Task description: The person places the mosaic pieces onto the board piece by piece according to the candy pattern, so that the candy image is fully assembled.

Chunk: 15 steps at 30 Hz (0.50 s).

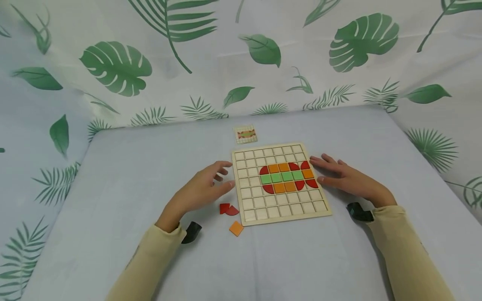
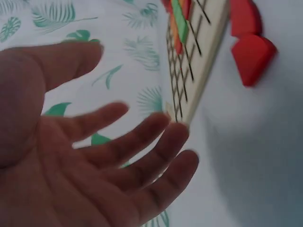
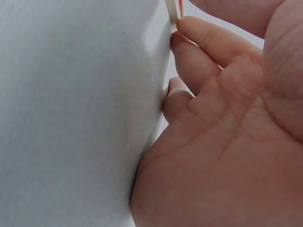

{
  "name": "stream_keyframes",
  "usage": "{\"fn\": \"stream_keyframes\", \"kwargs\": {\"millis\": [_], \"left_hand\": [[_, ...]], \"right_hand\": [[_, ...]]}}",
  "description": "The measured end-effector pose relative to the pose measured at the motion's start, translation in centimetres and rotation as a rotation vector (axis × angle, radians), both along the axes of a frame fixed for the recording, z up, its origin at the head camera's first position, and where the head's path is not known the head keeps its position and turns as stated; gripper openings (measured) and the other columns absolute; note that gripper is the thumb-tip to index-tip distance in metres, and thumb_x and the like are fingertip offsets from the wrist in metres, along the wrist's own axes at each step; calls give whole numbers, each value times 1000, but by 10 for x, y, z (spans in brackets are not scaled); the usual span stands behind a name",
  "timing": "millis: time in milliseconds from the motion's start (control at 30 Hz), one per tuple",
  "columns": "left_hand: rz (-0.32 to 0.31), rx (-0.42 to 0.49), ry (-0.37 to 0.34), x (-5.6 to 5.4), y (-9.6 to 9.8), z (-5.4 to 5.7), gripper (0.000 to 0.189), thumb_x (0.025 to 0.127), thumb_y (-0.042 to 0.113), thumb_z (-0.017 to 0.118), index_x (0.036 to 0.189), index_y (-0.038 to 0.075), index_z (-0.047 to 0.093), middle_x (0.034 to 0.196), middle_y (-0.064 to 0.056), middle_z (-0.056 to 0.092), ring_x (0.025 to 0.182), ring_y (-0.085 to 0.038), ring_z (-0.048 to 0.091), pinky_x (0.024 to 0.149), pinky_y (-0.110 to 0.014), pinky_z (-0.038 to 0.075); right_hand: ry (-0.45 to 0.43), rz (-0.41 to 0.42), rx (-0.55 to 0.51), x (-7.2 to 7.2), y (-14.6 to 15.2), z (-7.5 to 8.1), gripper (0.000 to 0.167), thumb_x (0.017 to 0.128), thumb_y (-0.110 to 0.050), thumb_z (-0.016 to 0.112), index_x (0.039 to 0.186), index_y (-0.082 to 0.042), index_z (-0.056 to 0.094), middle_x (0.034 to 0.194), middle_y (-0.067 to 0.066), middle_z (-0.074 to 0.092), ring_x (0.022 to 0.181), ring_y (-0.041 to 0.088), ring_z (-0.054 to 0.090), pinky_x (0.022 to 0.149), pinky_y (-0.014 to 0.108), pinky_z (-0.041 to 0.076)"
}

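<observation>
A square wooden grid board [image 1: 270,212] lies on the table, holding a fish-like pattern of red rounded pieces [image 1: 268,189], orange squares [image 1: 290,186] and a row of green squares [image 1: 276,177]. My left hand [image 1: 205,187] is beside the board's left edge, holding nothing; its fingers are spread and loosely bent in the left wrist view. On the other side, my right hand [image 1: 348,179] has its fingertips at the board's right edge, its fingers extended. Two loose red pieces [image 1: 231,210] and one orange square [image 1: 236,228] lie below my left hand.
A small pattern card [image 1: 246,134] lies behind the board, showing a similar red, orange and green design. White cloth [image 1: 150,154] covers the table. Leaf-printed fabric [image 1: 211,75] hangs behind and at the sides.
</observation>
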<state>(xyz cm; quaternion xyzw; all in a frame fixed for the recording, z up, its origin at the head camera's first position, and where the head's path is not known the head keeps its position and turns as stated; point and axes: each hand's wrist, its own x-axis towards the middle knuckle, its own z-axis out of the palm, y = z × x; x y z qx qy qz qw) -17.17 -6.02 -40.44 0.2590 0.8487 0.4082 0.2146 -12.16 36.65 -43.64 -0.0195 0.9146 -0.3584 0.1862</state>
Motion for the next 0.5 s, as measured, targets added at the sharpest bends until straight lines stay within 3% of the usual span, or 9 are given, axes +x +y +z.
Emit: {"fn": "stream_keyframes", "kwargs": {"millis": [233, 367, 500], "left_hand": [[-191, -263, 71, 1, -8, -11, 40, 98, 24, 80, 129, 6, 65, 122, -5, 61, 118, -25, 53, 101, -43, 48], [-228, -364, 104, 2, -8, -15, 33, 92, 21, 85, 117, 14, 65, 117, 0, 57, 115, -24, 47, 98, -43, 45], [-250, -378, 148, 2, -8, -20, 27, 92, 17, 85, 107, 16, 62, 113, 1, 55, 113, -25, 45, 96, -43, 43]], "right_hand": [[3, 4, -6, 0, 0, -1, 78, 105, -39, 69, 170, -18, 31, 175, 27, 3, 158, 54, -13, 117, 79, -2], [6, 7, -5, -1, 0, -2, 78, 105, -39, 69, 170, -18, 31, 176, 26, 4, 159, 52, -12, 119, 77, -3], [10, 6, 0, -1, 0, -2, 78, 105, -38, 69, 170, -18, 31, 176, 26, 4, 159, 52, -12, 118, 78, -2]]}}
